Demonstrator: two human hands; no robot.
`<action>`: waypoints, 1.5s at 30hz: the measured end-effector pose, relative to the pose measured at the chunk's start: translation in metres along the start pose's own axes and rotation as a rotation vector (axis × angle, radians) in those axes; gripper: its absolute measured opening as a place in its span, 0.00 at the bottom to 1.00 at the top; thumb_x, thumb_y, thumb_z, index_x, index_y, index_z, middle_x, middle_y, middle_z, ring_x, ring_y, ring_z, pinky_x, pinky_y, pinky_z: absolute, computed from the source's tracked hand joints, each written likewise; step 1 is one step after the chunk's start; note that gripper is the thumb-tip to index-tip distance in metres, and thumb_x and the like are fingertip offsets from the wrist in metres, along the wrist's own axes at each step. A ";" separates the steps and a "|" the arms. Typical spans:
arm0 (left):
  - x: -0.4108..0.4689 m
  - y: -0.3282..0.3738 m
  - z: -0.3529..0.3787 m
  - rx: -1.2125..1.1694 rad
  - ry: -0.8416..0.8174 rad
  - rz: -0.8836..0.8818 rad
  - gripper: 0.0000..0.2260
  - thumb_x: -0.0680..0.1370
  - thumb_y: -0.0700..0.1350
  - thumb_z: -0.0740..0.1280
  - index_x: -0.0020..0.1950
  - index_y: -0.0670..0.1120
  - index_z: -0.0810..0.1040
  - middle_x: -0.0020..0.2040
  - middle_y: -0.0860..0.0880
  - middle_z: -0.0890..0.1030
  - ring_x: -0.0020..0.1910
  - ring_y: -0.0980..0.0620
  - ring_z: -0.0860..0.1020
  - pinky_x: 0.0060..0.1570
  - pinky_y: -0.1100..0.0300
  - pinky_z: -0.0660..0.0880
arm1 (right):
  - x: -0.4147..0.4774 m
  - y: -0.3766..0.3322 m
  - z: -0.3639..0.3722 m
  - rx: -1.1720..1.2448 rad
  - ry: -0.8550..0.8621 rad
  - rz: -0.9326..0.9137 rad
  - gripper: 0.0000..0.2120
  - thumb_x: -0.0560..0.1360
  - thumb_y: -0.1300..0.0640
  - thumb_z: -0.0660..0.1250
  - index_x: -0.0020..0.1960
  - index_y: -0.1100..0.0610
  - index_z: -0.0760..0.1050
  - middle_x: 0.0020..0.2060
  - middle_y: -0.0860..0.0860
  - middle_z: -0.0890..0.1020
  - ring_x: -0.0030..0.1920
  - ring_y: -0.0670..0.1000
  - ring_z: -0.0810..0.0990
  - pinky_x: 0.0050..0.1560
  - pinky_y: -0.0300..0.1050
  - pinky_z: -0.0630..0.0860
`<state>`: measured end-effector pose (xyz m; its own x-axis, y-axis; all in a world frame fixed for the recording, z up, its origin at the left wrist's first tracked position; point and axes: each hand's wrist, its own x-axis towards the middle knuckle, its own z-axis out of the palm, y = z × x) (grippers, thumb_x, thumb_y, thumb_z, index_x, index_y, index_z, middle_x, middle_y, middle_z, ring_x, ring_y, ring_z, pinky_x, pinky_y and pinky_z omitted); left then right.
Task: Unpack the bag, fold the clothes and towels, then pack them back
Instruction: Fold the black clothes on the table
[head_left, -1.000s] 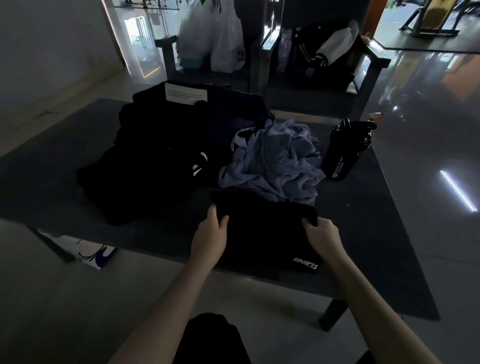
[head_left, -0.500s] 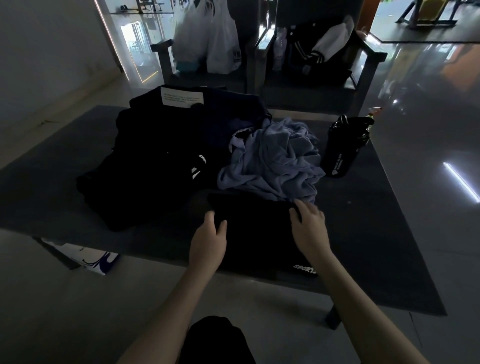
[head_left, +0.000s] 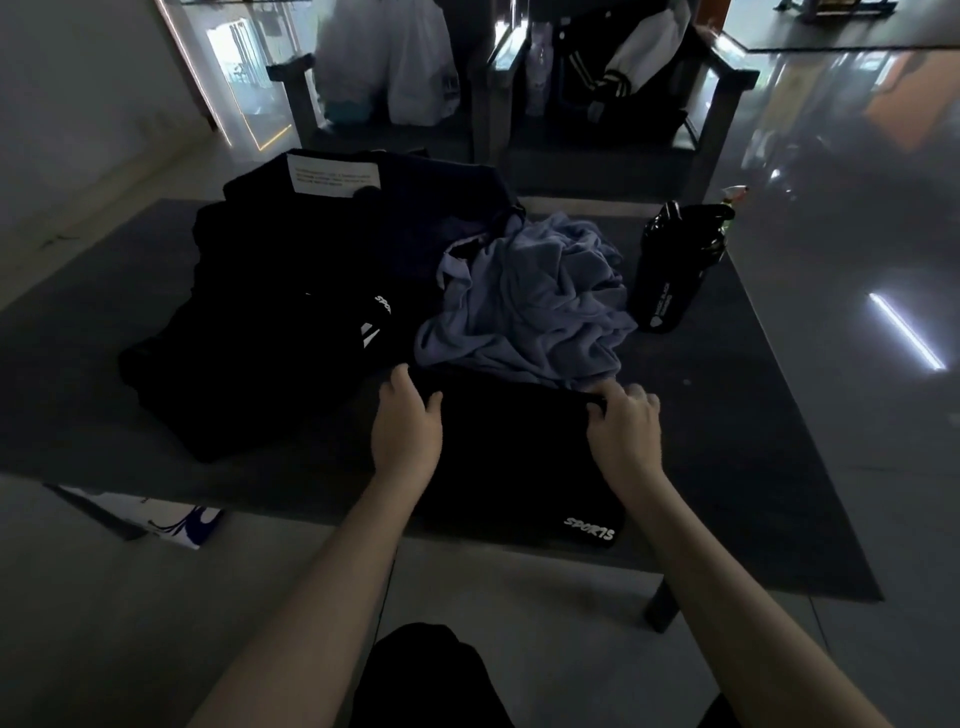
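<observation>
A dark table (head_left: 753, 467) fills the middle of the view, its near edge just in front of the person. On its far left lies a big black heap (head_left: 270, 322) with a white label (head_left: 336, 175) at its top; bag and clothes cannot be told apart in the dim light. Just right of the heap sits a crumpled lavender towel (head_left: 535, 306). In front of the towel, touching its near edge, a black garment (head_left: 514, 457) lies flat at the table's near edge, the word SPORTS at its near right corner. A black bottle (head_left: 670, 275) stands upright just right of the towel. The left hand (head_left: 408, 431) grips the garment's far left corner, fingers curled over the edge, and the right hand (head_left: 626, 434) grips the far right corner the same way
</observation>
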<state>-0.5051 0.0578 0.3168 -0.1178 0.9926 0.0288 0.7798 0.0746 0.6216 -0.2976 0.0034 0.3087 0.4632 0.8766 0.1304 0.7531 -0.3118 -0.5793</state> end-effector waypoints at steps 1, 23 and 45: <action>-0.008 0.001 0.001 0.147 0.109 0.099 0.24 0.80 0.49 0.63 0.73 0.45 0.62 0.67 0.42 0.69 0.62 0.42 0.72 0.55 0.49 0.70 | -0.005 -0.003 -0.001 -0.025 0.039 -0.005 0.13 0.77 0.58 0.63 0.61 0.59 0.74 0.59 0.60 0.74 0.60 0.61 0.69 0.57 0.52 0.67; -0.084 -0.028 0.013 0.422 -0.251 0.460 0.24 0.81 0.60 0.50 0.76 0.56 0.60 0.76 0.55 0.60 0.77 0.50 0.47 0.73 0.48 0.42 | -0.055 0.043 -0.023 -0.364 -0.468 -0.313 0.29 0.78 0.37 0.51 0.77 0.41 0.48 0.77 0.41 0.48 0.77 0.48 0.41 0.74 0.60 0.39; -0.113 0.034 0.032 0.050 -0.596 0.522 0.22 0.83 0.48 0.56 0.77 0.49 0.58 0.77 0.52 0.60 0.75 0.54 0.58 0.69 0.63 0.56 | -0.050 0.060 -0.062 -0.494 -0.151 -0.043 0.22 0.80 0.52 0.56 0.73 0.45 0.61 0.76 0.53 0.54 0.76 0.56 0.50 0.72 0.62 0.50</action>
<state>-0.4454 -0.0490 0.3096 0.6088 0.7833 -0.1257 0.6719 -0.4249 0.6066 -0.2472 -0.0821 0.3174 0.3819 0.9242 0.0071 0.9176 -0.3783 -0.1218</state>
